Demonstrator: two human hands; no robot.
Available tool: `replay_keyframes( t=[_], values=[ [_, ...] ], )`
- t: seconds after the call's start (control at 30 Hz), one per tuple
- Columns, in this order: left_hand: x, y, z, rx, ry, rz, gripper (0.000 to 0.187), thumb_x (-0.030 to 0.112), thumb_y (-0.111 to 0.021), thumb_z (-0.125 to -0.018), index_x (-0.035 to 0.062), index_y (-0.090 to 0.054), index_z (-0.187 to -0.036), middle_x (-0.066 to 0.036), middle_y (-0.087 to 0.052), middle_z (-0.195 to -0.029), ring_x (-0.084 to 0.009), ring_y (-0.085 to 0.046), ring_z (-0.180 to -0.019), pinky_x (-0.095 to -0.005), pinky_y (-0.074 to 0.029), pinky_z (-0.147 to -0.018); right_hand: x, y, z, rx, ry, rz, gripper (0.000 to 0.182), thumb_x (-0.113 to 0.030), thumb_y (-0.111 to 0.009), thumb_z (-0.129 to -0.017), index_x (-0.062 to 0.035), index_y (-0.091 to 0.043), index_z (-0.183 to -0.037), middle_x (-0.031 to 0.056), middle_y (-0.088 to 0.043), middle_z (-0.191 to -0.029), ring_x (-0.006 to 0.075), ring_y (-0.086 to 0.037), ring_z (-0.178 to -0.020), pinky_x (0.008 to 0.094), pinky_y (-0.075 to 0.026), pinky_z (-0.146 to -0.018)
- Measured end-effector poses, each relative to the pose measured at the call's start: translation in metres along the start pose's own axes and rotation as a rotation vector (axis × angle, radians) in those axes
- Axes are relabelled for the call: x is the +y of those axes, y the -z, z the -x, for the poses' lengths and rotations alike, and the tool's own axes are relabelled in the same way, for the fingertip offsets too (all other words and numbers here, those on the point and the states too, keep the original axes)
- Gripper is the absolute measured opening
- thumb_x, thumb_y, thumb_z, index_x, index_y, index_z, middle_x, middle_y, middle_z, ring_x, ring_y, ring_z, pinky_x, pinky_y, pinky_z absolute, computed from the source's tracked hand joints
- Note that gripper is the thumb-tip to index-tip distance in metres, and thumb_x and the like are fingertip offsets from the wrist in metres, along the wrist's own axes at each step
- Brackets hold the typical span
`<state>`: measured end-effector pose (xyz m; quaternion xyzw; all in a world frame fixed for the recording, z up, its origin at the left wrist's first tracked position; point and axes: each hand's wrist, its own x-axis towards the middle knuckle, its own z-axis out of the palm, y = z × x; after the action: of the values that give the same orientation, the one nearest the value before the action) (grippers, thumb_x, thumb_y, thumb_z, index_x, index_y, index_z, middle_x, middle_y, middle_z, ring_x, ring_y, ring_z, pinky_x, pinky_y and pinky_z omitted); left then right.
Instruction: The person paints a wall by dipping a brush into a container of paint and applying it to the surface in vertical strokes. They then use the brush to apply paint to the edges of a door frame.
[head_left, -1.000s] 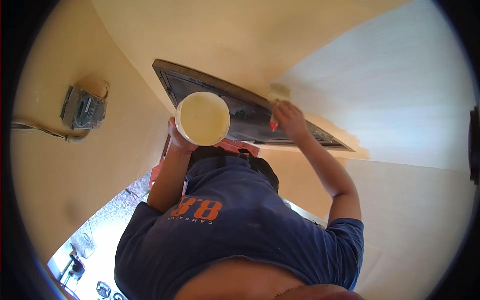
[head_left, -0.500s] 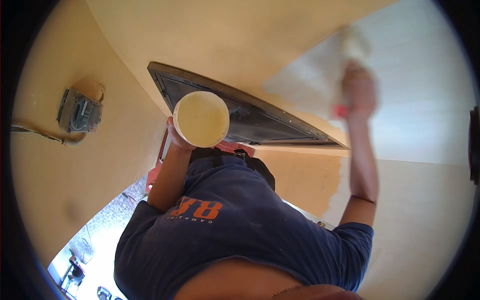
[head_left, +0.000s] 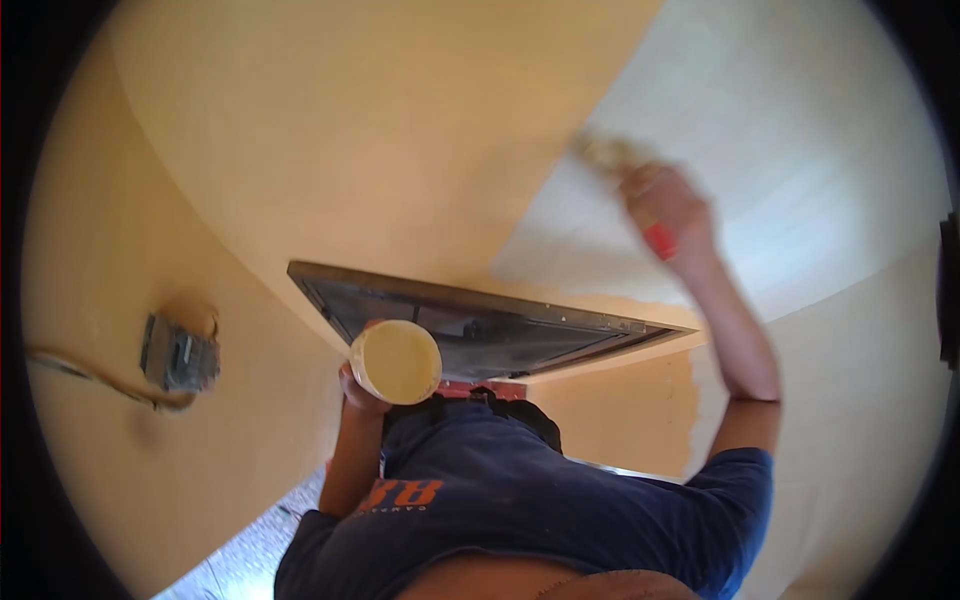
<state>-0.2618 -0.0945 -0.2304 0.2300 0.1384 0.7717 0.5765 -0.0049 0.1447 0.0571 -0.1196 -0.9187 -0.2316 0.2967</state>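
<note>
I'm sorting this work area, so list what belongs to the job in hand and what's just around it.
Part of the job:
- brush, in the right hand
- tub of yellowish liquid, in the left hand
- pale patch on the wall

Just around, apparently fixed:
- wall box
- cable
- dark framed panel

Moderately bright, washed out at lower left. Motion-smeared at brush (head_left: 608,155) and right hand (head_left: 672,205); softly shadowed left of brush, far as can be told. Fisheye-bent, black-edged.
</note>
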Motion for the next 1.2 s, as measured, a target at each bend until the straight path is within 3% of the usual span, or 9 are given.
replay_keyframes(
  t=[0.1,0.2,0.3,0.4,0.63,0.7,0.8,1.03,1.2],
  values=[
    [-0.012,0.013,-0.004,0.033,0.026,0.087,0.089,0.065,-0.063,-0.066,0.0076,-0.039,-0.130,-0.011,-0.048,-0.126,-0.0284,-0.049,-0.115,-0.0446,-0.045,-0.092,0.013,0.098,-0.072,0.172,0.089,0.255,0.023,0.010,-0.068,-0.067,-0.0014,-0.061,-0.086,0.0108,-0.065,-0.093,0.0255,-0.062,-0.084,0.0303,-0.052,-0.072],
    [-0.021,0.016,0.000,0.078,0.041,0.092,0.087,0.066,-0.054,-0.072,0.0087,-0.036,-0.134,-0.012,-0.045,-0.131,-0.0308,-0.047,-0.118,-0.0475,-0.042,-0.095,0.029,0.116,-0.089,0.184,0.151,0.403,0.040,-0.005,-0.062,-0.065,-0.0075,-0.062,-0.105,0.0100,-0.062,-0.100,0.0277,-0.059,-0.091,0.0325,-0.051,-0.075],
    [-0.032,0.016,-0.007,0.157,0.047,-0.039,0.079,0.072,-0.032,-0.079,0.0148,-0.041,-0.133,-0.010,-0.047,-0.130,-0.0338,-0.047,-0.118,-0.0563,-0.043,-0.089,0.017,0.053,-0.045,-0.002,0.284,0.361,0.035,-0.009,-0.059,-0.068,-0.0076,-0.062,-0.103,0.0074,-0.061,-0.100,0.0229,-0.059,-0.094,0.0306,-0.051,-0.076],
    [-0.026,-0.001,-0.013,0.083,0.115,-0.092,0.080,0.074,-0.032,-0.077,0.0197,-0.038,-0.135,-0.010,-0.044,-0.133,-0.0356,-0.044,-0.119,-0.0621,-0.041,-0.086,-0.024,0.008,0.008,-0.360,0.322,-0.040,0.035,-0.009,-0.060,-0.071,-0.0045,-0.060,-0.106,0.0074,-0.061,-0.107,0.0215,-0.059,-0.097,0.0309,-0.052,-0.078],
    [-0.021,-0.018,-0.024,0.000,0.087,-0.090,0.084,0.076,-0.037,-0.073,0.0195,-0.035,-0.136,-0.010,-0.045,-0.131,-0.0384,-0.046,-0.116,-0.0630,-0.044,-0.082,0.081,0.174,-0.107,0.153,0.053,0.224,0.023,-0.004,-0.062,-0.076,-0.0090,-0.064,-0.098,0.0094,-0.064,-0.104,0.0245,-0.062,-0.094,0.0291,-0.051,-0.080],
    [-0.021,-0.034,-0.029,0.044,0.108,0.039,0.090,0.068,-0.055,-0.069,0.0083,-0.036,-0.134,-0.012,-0.046,-0.131,-0.0325,-0.044,-0.120,-0.0515,-0.037,-0.099,0.090,0.245,-0.162,0.468,0.095,0.299,0.019,-0.002,-0.068,-0.076,-0.0047,-0.064,-0.094,0.0090,-0.066,-0.098,0.0243,-0.063,-0.086,0.0301,-0.051,-0.074],
    [-0.031,-0.033,-0.037,0.230,0.083,-0.041,0.077,0.069,-0.034,-0.079,0.0152,-0.038,-0.134,-0.010,-0.047,-0.129,-0.0326,-0.046,-0.118,-0.0526,-0.043,-0.092,0.135,0.300,-0.220,0.648,0.124,0.420,0.022,-0.010,-0.071,-0.076,-0.0050,-0.065,-0.097,0.0091,-0.066,-0.093,0.0238,-0.064,-0.081,0.0300,-0.050,-0.071],
    [-0.047,-0.040,-0.055,0.316,0.192,0.058,0.077,0.068,-0.036,-0.079,0.0152,-0.036,-0.136,-0.009,-0.045,-0.133,-0.0320,-0.045,-0.120,-0.0491,-0.040,-0.097,0.178,0.351,-0.304,0.678,0.007,0.486,0.026,-0.019,-0.064,-0.082,-0.0120,-0.064,-0.106,0.0097,-0.065,-0.098,0.0300,-0.062,-0.086,0.0345,-0.049,-0.076],
    [-0.043,-0.038,-0.059,0.338,0.185,0.042,0.077,0.067,-0.037,-0.079,0.0149,-0.036,-0.136,-0.009,-0.044,-0.133,-0.0322,-0.045,-0.120,-0.0493,-0.041,-0.097,0.159,0.262,-0.233,0.367,0.102,0.462,0.032,-0.015,-0.063,-0.078,-0.0133,-0.063,-0.109,0.0087,-0.064,-0.104,0.0293,-0.060,-0.092,0.0361,-0.048,-0.081]
  ],
)
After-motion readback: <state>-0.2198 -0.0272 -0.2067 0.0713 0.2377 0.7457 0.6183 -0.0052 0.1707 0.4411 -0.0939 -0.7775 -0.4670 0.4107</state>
